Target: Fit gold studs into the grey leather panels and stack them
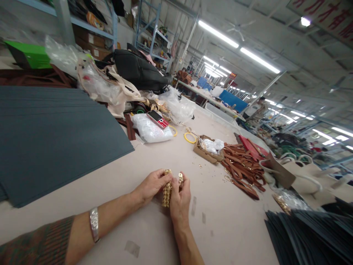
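Over the middle of the table, my left hand (154,185) and my right hand (180,200) are close together. A gold-coloured metal chain (166,193) with chunky links hangs from my left fingers, its lower part dangling between the hands. Another gold piece, seemingly part of the same chain, sticks up between my right thumb and fingers. Whether the two parts join is hidden behind my fingers. A silver bracelet (94,224) circles my left wrist.
Dark sheets (60,140) are stacked at left, with more (309,235) at lower right. Ahead lie a red phone (158,119) on a white plastic bag (151,133), a yellow ring (190,138) and a cardboard box (208,155). Brown straps (242,169) are heaped at right.
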`<state>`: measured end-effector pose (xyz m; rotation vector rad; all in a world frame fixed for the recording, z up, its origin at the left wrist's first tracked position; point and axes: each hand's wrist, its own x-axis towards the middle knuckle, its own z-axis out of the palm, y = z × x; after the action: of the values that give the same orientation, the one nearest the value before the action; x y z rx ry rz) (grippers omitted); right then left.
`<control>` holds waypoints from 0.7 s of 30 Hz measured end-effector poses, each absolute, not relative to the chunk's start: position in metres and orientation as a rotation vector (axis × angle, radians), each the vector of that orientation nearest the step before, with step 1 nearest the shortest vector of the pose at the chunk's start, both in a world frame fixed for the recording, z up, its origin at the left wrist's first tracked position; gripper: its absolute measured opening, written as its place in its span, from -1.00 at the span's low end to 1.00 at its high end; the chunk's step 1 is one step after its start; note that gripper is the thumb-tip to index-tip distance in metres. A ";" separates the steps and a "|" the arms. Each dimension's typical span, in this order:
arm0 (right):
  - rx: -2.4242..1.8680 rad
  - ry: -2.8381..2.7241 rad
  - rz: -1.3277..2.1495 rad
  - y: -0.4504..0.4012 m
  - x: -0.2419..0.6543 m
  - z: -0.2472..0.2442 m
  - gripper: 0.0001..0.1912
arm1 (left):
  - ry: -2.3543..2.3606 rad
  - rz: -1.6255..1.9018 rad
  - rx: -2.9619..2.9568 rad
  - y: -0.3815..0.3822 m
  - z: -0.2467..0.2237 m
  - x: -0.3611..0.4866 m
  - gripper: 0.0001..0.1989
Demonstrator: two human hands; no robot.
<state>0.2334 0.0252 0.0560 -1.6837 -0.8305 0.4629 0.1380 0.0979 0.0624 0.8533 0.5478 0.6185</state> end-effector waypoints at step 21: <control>-1.315 -0.418 0.793 0.029 0.250 0.050 -0.47 | 0.563 0.523 0.847 0.099 0.068 0.131 -0.39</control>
<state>0.2499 0.0286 0.0499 -1.3152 -0.4181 0.7933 0.1309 0.0989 0.0683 0.8468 0.5627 0.5226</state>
